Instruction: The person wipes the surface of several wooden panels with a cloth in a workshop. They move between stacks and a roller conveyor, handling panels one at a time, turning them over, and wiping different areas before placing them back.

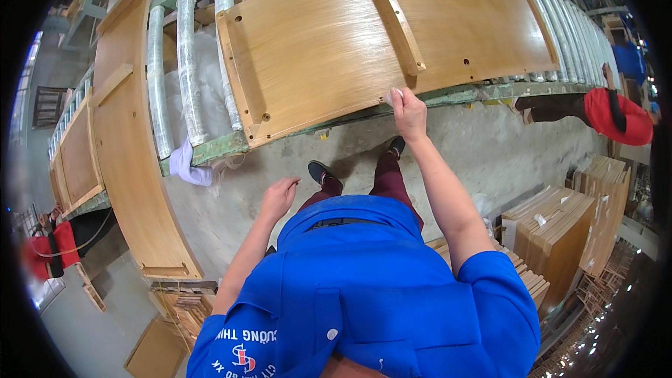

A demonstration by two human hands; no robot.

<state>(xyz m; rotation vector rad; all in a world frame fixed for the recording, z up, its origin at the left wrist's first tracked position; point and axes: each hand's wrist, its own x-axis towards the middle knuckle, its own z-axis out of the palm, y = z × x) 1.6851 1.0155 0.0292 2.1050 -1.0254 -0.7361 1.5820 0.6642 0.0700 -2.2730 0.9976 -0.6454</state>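
Observation:
A wide wooden panel [315,42] with brown glossy faces lies in front of me on a roller conveyor, wooden battens [393,21] running across it. My right hand [409,115] is closed at the panel's near edge, around a small whitish piece [389,99], perhaps folded sandpaper or cloth. It touches or nearly touches that edge. My left hand [278,198] hangs apart from the panel, over the floor, with its fingers curled together. A tiny dark tip shows at its fingertips, too small to name.
Plastic-wrapped rollers [187,63] sit in a green frame, with a lilac cloth [190,165] tied at its corner. Another long panel [133,140] stretches along the left. Stacked boards [553,231] stand at right. Red-clothed people work at far right [623,117] and far left [56,248].

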